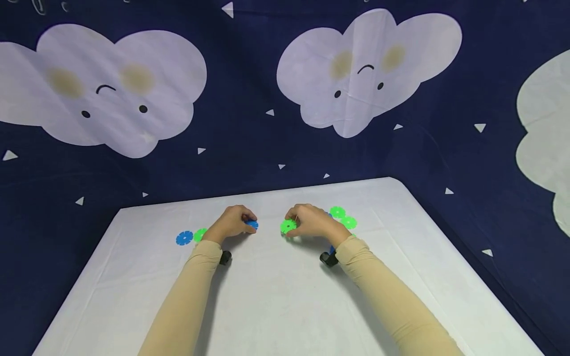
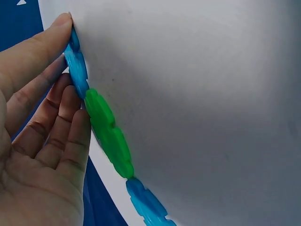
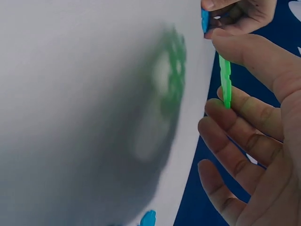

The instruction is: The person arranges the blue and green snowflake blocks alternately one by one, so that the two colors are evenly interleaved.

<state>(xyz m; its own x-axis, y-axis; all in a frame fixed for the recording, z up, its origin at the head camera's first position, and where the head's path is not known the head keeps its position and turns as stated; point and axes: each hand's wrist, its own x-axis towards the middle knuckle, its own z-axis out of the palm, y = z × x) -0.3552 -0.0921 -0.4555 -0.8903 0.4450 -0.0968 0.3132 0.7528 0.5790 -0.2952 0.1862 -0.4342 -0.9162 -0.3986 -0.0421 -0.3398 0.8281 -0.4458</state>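
Between thumb and fingers, my left hand (image 1: 230, 222) pinches a blue notched plastic disc (image 1: 253, 225) low over the white table. In the left wrist view, a green disc (image 2: 108, 132) and another blue disc (image 2: 146, 205) line up beyond the held blue disc (image 2: 76, 68); whether they are joined cannot be told. My right hand (image 1: 313, 221) pinches a green notched disc (image 1: 288, 226) by its edge, its face towards the head camera. In the right wrist view this green disc (image 3: 225, 81) stands on edge between thumb and fingers, raised off the table. A gap separates the two hands.
Left of my left hand, a blue disc (image 1: 184, 238) and a partly hidden green disc (image 1: 199, 235) lie on the table (image 1: 276, 296). Green discs (image 1: 337, 212) and partly hidden blue ones lie behind my right hand. A dark curtain (image 1: 242, 133) with clouds hangs behind the table.
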